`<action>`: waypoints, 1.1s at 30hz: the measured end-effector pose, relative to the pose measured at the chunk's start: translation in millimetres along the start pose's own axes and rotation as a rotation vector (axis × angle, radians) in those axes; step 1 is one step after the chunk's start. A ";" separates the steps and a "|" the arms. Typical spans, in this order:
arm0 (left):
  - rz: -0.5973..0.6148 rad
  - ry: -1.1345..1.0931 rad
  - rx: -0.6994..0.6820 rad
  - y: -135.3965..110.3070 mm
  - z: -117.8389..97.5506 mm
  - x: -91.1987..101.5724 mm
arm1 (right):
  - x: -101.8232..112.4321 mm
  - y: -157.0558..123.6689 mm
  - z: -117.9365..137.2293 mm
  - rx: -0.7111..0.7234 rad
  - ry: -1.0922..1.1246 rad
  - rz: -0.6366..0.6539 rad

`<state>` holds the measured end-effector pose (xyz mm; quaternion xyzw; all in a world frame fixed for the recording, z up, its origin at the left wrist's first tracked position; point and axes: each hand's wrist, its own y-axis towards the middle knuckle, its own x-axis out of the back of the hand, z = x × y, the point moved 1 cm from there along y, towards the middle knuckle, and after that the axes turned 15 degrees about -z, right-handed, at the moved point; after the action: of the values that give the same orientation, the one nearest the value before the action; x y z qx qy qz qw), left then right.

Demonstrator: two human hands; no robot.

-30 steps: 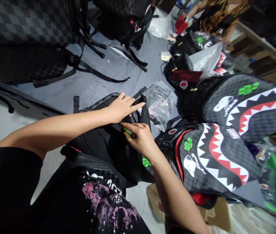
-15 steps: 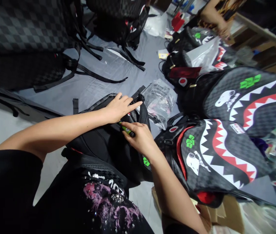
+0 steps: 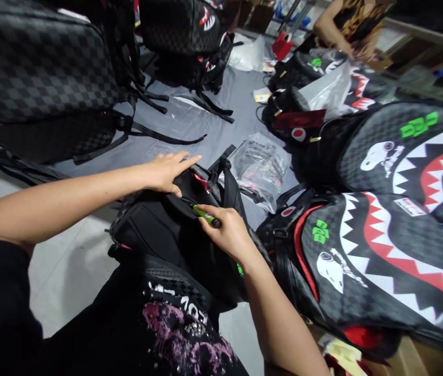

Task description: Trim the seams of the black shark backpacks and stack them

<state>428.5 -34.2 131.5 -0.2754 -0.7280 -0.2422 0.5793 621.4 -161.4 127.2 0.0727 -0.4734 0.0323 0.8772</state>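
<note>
A black backpack lies back panel up before me, at the table's near edge. My left hand rests on its far edge, open, fingers stretched out and thumb apart. In my right hand, a small yellow-green tool with a black end is gripped, its tip against the backpack's panel; which kind of tool I cannot make out. A strip of red trim shows just right of my left fingers. Right behind the bag's straps sits a clear plastic bag.
Two shark-mouth backpacks lie at the right. Dark checkered backpacks are stacked at the left, straps trailing over the grey table cover. A co-worker's arms are at the far right. Below the table's right side is a cardboard box.
My left hand has slid left along the backpack's edge, uncovering the red trim. My right hand stays by the panel with the tool. The camera view has shifted slightly.
</note>
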 end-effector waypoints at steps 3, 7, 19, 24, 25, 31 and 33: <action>0.026 -0.013 0.063 -6.4 -3.8 3.1 | -13.7 2.3 9.4 0.036 0.132 -0.066; 0.032 0.089 0.045 -3.6 -15.8 3.4 | -30.2 -1.1 9.9 -0.022 0.326 -0.173; 0.080 0.247 0.029 11.6 -24.0 -3.5 | -47.3 -4.0 1.4 -0.084 0.362 -0.251; 0.038 0.234 -0.034 8.1 -12.9 -6.7 | -49.0 -3.6 1.1 -0.076 0.307 -0.241; 0.034 0.229 -0.024 7.8 -12.3 -7.0 | -49.1 -3.5 1.4 -0.077 0.294 -0.238; 0.106 0.179 0.095 7.5 -19.8 -9.3 | -50.2 -3.8 3.0 -0.056 0.287 -0.248; 0.078 0.196 0.101 7.0 -22.0 -11.8 | -51.2 -3.1 3.0 -0.061 0.287 -0.250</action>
<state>451.0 -45.3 124.9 -0.2487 -0.6679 -0.2083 0.6698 591.2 -164.4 85.8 0.0989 -0.3314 -0.0813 0.9348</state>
